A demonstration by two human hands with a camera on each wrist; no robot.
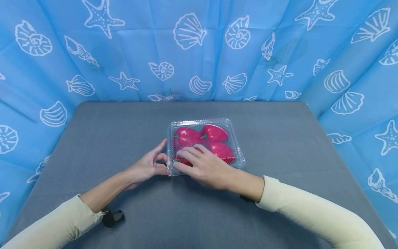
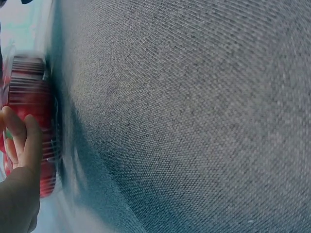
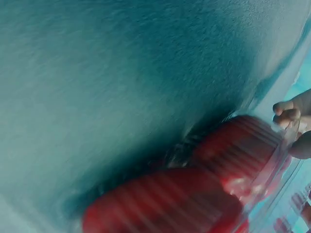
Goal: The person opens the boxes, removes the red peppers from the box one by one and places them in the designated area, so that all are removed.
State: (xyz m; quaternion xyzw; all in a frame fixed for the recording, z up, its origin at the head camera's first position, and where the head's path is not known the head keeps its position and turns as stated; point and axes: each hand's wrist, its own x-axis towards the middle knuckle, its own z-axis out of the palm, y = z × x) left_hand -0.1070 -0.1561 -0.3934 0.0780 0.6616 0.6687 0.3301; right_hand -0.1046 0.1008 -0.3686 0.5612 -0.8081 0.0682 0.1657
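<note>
A clear plastic clamshell box [image 1: 239, 157] lies on the grey table, packed with several glossy red fruit-shaped pieces [image 1: 217, 134] with green stems. My left hand [image 1: 144, 169] grips the box's left side, index finger along the wall and other fingers curled at the near corner. My right hand [image 1: 206, 166] reaches across the front, its loosely bent fingers resting on the lid near that corner. The left wrist view catches the box's ribbed wall [image 2: 26, 73], blurred. In the right wrist view, fingers [image 3: 287, 116] hold the rim above red pieces [image 3: 165, 204].
Grey cloth covers the table [image 1: 280, 138] around the box. Behind it hangs a blue curtain [image 1: 211, 52] printed with white shells and starfish. A black strap [image 1: 112, 217] sits at my left wrist.
</note>
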